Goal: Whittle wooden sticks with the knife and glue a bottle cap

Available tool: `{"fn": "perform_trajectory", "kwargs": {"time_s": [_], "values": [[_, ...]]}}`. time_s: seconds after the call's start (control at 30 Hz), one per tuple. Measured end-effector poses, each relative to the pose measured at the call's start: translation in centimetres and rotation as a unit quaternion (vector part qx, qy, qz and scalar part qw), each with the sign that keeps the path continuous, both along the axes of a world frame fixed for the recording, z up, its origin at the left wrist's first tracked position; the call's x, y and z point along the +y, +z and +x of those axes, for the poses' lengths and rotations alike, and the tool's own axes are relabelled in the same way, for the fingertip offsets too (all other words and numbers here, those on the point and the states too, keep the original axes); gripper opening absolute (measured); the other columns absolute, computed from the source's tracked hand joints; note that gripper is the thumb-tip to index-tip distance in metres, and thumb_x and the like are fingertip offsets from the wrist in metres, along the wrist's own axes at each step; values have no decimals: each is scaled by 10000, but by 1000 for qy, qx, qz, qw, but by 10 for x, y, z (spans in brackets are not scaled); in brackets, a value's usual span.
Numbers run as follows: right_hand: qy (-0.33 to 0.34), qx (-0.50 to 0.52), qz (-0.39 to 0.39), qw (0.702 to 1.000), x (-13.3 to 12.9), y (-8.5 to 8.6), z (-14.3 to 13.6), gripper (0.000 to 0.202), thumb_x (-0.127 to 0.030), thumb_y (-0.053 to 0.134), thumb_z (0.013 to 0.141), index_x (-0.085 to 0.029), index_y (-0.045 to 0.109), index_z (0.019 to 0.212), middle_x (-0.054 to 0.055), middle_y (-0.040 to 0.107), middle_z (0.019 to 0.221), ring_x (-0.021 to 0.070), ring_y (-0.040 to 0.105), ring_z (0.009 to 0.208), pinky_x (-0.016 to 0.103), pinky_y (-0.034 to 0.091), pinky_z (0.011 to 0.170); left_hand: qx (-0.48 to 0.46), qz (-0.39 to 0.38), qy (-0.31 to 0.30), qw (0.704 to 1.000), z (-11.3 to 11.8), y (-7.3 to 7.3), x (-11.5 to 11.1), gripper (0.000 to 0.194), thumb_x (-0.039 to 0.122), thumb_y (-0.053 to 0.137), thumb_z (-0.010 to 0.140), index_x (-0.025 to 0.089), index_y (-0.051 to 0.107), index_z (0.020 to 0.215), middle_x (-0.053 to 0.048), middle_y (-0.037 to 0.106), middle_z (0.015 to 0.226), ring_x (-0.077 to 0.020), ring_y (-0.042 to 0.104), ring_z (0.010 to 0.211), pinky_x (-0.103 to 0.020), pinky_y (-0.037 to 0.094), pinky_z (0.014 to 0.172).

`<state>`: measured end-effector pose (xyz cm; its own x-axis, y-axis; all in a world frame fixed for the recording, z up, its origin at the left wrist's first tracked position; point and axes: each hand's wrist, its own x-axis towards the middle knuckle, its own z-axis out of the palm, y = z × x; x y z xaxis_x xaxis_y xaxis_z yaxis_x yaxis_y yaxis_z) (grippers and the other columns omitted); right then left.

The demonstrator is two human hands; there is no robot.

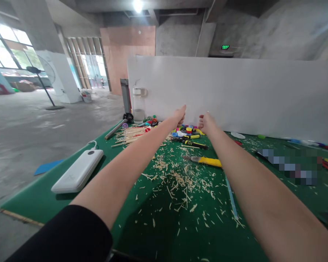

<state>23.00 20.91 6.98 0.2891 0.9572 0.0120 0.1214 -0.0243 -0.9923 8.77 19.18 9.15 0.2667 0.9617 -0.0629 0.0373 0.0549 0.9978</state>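
My left hand [180, 115] is stretched out over the far part of the green table [164, 229]. Its fingers curl in and one digit points up; no object shows in it. To its right, apart from it, my right hand [207, 123] hangs in the air with curled fingers, also with nothing visible in it. Beneath and between the hands lies a pile of colored bottle caps [189, 130]. A black-and-yellow utility knife [194, 144] lies just nearer. Closer still, a yellow-handled carving knife [207, 161] points left, its end hidden by my right forearm.
Wood shavings [180, 180] cover the middle of the table. Thin wooden sticks [129, 135] lie at the far left, near a glass jug [138, 105]. A white power bank [78, 171] rests by the left edge. A white board [235, 94] stands behind everything.
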Motion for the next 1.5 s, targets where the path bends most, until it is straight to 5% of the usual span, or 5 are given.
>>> {"fn": "perform_trajectory", "kwargs": {"time_s": [0.47, 0.8, 1.1, 1.33, 1.5], "values": [[144, -262, 17, 954, -87, -35, 46, 197, -198, 535, 788, -163, 649, 945, 3, 533, 592, 113, 458, 470, 257, 352, 427, 379, 340, -288, 811, -72, -50, -152, 465, 555, 329, 916, 191, 413, 640, 10, 425, 562, -101, 360, 460, -263, 247, 444], [215, -528, 297, 766, -106, -12, -64, 547, -270, 491, 830, -172, 439, 1366, 121, 491, 1366, 298, 423, 1244, 472, 347, 1019, 556, 561, -154, 594, -90, -77, -170, 339, 330, 236, 993, 174, 524, 1078, -41, 631, 731, -115, 456, 479, -275, 189, 446], [334, -508, 206, 766, -187, 31, -59, 412, -335, 336, 926, -186, 532, 1256, 121, 608, 1198, 247, 573, 1038, 392, 456, 844, 514, 513, -137, 674, -94, -80, -165, 350, 287, 261, 977, 233, 424, 1282, -56, 612, 961, -122, 526, 563, -260, 329, 483], [348, -517, 166, 764, -209, -17, -24, 223, -251, 432, 877, -230, 625, 988, 71, 657, 948, 177, 586, 805, 314, 442, 671, 460, 479, -143, 734, -95, -77, -163, 346, 249, 381, 902, 168, 535, 1201, -96, 532, 1002, -135, 548, 686, -260, 420, 576], [327, -487, 159, 794, -211, -45, -17, 85, -238, 468, 849, -224, 550, 833, 35, 629, 819, 144, 552, 688, 288, 426, 598, 230, 330, -159, 902, -96, -75, -155, 354, 270, 582, 802, 175, 554, 1142, -29, 580, 825, -126, 576, 701, -266, 476, 635]]}}
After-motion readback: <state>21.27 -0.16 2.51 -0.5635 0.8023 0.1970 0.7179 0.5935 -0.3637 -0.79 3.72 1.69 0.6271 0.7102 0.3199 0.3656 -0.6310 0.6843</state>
